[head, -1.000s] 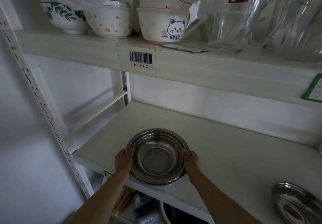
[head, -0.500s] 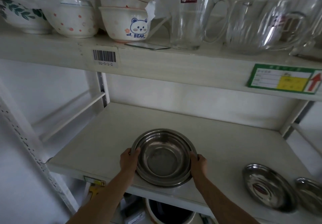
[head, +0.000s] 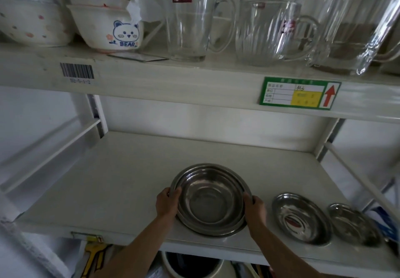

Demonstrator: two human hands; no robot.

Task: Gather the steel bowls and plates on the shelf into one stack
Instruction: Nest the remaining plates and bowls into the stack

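Nested steel bowls (head: 211, 200) gripped at both rims by left hand (head: 167, 202) and right hand (head: 255, 209), fingers curled on; plates (head: 300, 218) just beside right hand.

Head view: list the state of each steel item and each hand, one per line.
Nested steel bowls: upright on the shelf, gripped both sides.
Larger steel plate: separate, unstacked.
Smaller steel plate: separate, unstacked.
Left hand: gripping bowl rim.
Right hand: gripping bowl rim.
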